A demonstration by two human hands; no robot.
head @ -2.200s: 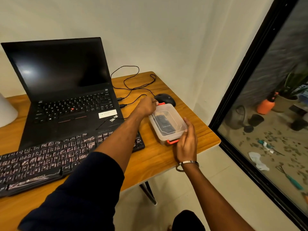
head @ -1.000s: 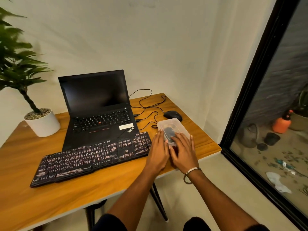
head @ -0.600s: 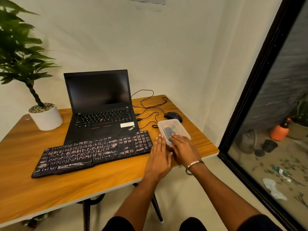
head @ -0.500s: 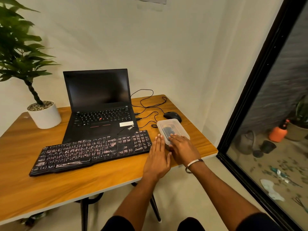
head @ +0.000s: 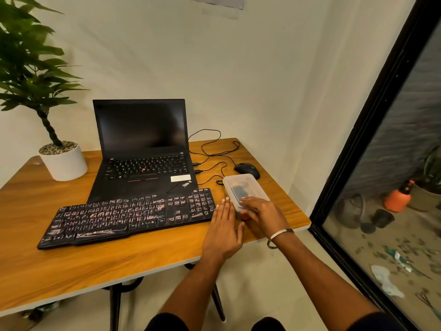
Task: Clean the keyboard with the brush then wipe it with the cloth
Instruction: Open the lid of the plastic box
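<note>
So nothing cleaned yet: wooden table (head: pixel 71 263), dusty keyboard (head: pixel 128 215) lying untouched at its front, clear lidded box (head: pixel 245 189) just right of it with something dark inside, brush or cloth I can't tell. My left hand (head: pixel 223 231) lies flat beside the box, fingers straight; my right hand (head: pixel 262 212) curls over its near end, holding it. Brushing and wiping both remain.

The keyboard (head: pixel 133 217), lying left of centre in the frame, carries the brand "ZEBRONICS" in small white letters on its front edge below the space bar; its key legends are smeared and too small to read. On the laptop (head: pixel 145 158) behind it, the lower right corner of the palm rest bears slanted lettering that reads "Think", the rest being cut off. A white sticker (head: pixel 180 178) beside that lettering is too blurred to read.
</note>
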